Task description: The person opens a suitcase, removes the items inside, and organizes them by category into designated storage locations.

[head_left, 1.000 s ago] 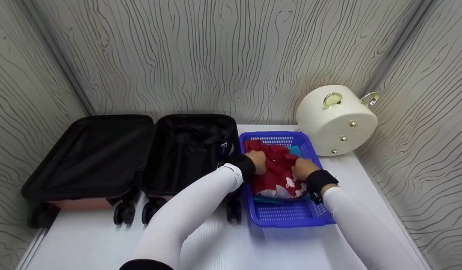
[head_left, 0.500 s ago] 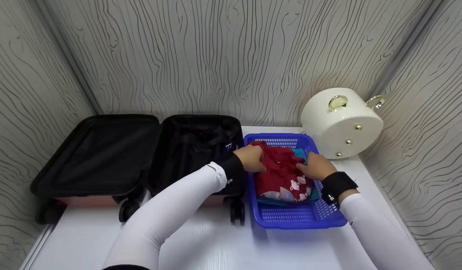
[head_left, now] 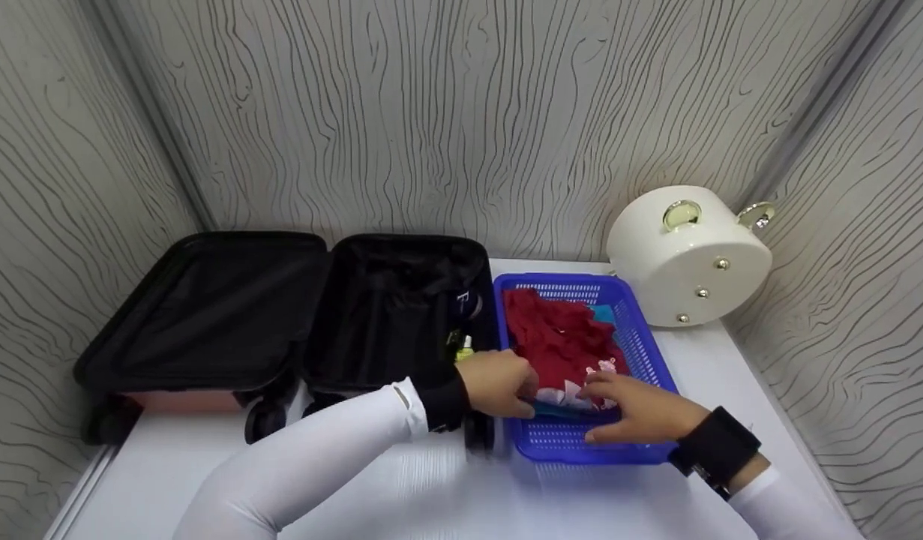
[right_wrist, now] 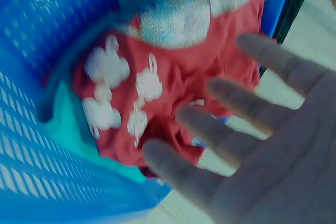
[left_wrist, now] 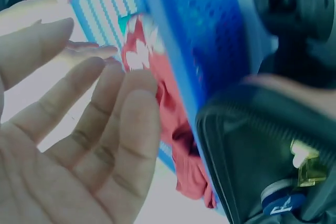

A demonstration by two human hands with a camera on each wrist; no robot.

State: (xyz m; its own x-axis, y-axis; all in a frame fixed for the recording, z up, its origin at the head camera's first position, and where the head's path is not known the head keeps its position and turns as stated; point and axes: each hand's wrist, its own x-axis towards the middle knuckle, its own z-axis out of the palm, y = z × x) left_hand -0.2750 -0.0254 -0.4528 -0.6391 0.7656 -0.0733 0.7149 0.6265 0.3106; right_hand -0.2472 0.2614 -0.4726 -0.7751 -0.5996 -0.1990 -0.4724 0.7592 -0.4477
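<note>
A red garment (head_left: 562,337) with white flower appliqués lies crumpled in the blue plastic basket (head_left: 581,452), over a teal cloth (head_left: 602,313). Over the basket's near left side hovers my left hand (head_left: 498,382), its fingers relaxed and slightly bent in the left wrist view, holding nothing. My right hand (head_left: 641,411) is above the near right part of the basket, close to the garment's lower edge. In the right wrist view its fingers (right_wrist: 210,124) are spread and straight, with nothing held.
An opened suitcase stands left of the basket; its lid half (head_left: 214,315) lies at the far left. Its right half (head_left: 390,330) holds a dark blue round item (head_left: 467,304) and a small yellow bottle (head_left: 465,349). A cream round case (head_left: 686,255) leans at the back right.
Both hands have let go of the red garment and moved back toward the basket's near edge. The garment stays in the basket. The view has shifted slightly.
</note>
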